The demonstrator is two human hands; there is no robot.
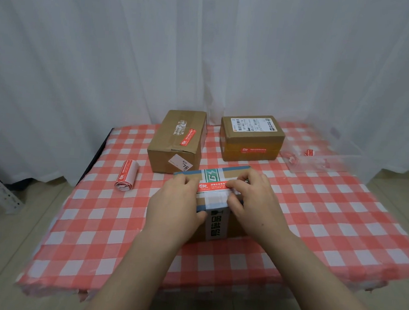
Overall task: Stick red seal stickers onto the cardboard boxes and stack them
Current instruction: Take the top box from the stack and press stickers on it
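Near box [235, 231], front face between the wrists: white tape [215, 225], black characters 易碎品, turned sideways. Red seal sticker [212, 186], between left hand [178, 201] and right hand [251, 199]: white Chinese print, too small to read. Far box [175, 140] beyond left hand: white label [180, 164], "76". Far box [251, 140] beyond right hand: shipping label [254, 125], barcode, print illegible.

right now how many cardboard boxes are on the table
3. A brown cardboard box with blue-green tape lies nearest; a long brown cardboard box behind it, left; a white-labelled brown cardboard box behind, right. None looks hidden.
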